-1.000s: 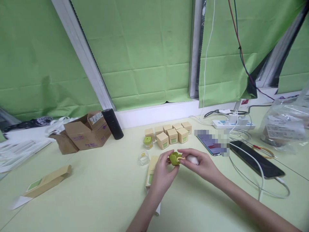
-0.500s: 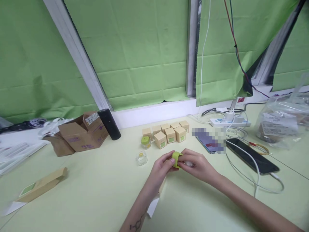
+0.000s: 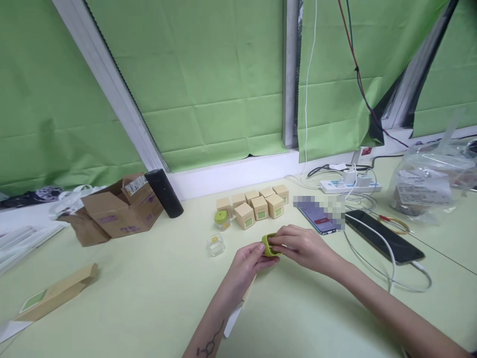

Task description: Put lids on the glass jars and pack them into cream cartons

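Observation:
A hollow yellow-green cap is gripped between the thumb and fingers of my left hand, its opening turned to the right. My right hand has its bent fingertips inside that opening; what they pinch, if anything, is hidden. Beyond my left hand stands a small clear jar with a yellow spot on top. Behind it is another clear jar with a green lid. Several small kraft boxes with green labels are grouped just beyond. Partly under my left forearm lies a piece of cardboard with a white flap.
An open brown carton and a black cylinder stand at the back left. An opened kraft box lies front left. Two phones, loose cables, a power strip and a plastic bag occupy the right.
The cap has tipped so its hollow inside shows more. My right fingers have moved into it, and the small white thing seen by them before is out of sight. The view has shifted slightly.

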{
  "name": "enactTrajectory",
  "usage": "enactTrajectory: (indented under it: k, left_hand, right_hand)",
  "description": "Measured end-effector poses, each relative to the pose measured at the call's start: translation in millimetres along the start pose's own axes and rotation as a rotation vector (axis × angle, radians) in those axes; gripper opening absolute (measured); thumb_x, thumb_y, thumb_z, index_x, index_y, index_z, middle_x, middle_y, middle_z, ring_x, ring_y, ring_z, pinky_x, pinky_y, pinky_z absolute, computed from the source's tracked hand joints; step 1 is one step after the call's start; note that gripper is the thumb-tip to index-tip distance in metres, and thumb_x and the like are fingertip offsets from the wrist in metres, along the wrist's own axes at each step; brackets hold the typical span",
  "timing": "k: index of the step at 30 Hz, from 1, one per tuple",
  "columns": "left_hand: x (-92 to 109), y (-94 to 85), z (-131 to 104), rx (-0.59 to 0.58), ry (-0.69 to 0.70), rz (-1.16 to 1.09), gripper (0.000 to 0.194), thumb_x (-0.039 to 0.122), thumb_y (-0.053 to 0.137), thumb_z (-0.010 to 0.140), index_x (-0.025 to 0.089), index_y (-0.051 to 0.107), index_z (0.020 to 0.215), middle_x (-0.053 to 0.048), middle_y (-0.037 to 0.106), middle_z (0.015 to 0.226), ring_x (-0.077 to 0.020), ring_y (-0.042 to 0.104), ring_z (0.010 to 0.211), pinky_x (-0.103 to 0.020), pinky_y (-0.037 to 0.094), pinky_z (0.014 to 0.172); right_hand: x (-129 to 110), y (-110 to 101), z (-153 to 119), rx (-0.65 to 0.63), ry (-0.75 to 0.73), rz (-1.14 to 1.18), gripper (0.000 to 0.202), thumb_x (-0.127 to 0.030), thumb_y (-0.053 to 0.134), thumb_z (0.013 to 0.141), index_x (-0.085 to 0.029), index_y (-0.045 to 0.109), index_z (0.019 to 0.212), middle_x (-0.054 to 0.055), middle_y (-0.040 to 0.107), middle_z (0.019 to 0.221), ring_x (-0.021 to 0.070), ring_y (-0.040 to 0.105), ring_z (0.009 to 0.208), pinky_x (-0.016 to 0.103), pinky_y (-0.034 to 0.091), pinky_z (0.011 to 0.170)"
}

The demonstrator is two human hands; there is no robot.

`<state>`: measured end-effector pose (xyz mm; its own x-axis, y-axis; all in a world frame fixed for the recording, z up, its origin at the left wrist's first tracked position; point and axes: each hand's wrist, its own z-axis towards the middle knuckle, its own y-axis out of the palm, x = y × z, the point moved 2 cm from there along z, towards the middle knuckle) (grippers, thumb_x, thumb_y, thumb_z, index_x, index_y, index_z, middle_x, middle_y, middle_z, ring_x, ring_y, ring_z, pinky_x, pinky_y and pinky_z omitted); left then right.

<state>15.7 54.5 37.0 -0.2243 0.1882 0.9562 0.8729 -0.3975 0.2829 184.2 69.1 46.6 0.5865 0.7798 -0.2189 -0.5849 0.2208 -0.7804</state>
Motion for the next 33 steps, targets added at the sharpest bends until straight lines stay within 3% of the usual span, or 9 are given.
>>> enactTrajectory:
  k: [9, 20, 33]
  left_hand:
    - [0.1, 2.5, -0.5, -0.018, -0.008, -0.046, 0.033, 0.042, 0.059, 0.08, 0.012, 0.067, 0.093, -0.012, 0.068, 0.095, -0.023, 0.064, 0.092, -0.035, 0.044, 0.089]
    - [0.4, 2.5, -0.9, -0.004, 0.004, -0.08, 0.029, 0.04, 0.059, 0.08, 0.012, 0.067, 0.086, -0.011, 0.069, 0.095, -0.022, 0.063, 0.095, -0.034, 0.043, 0.091]
    - [0.4, -6.5, -0.6, -0.029, -0.07, -0.064, 0.029, 0.038, 0.065, 0.076, 0.011, 0.065, 0.085, -0.009, 0.067, 0.087, -0.0202, 0.066, 0.084, -0.038, 0.044, 0.093]
  right_hand:
    - [-2.5, 7.8, -4.9, 0.095, -0.086, -0.163, 0.019, -0.026, 0.046, 0.091, -0.021, 0.064, 0.093, 0.005, 0.067, 0.08, 0.0138, 0.059, 0.068, 0.023, 0.041, 0.056]
    - [-5.3, 10.0, -4.3, 0.044, -0.044, -0.109, 0.018, -0.023, 0.042, 0.093, -0.019, 0.059, 0.091, 0.006, 0.063, 0.079, 0.0161, 0.057, 0.072, 0.027, 0.047, 0.062]
    - [-9.6, 10.8, -1.3, 0.02, -0.07, -0.308, 0.019, -0.021, 0.044, 0.092, -0.019, 0.062, 0.085, 0.003, 0.058, 0.072, 0.0131, 0.052, 0.062, 0.024, 0.031, 0.049]
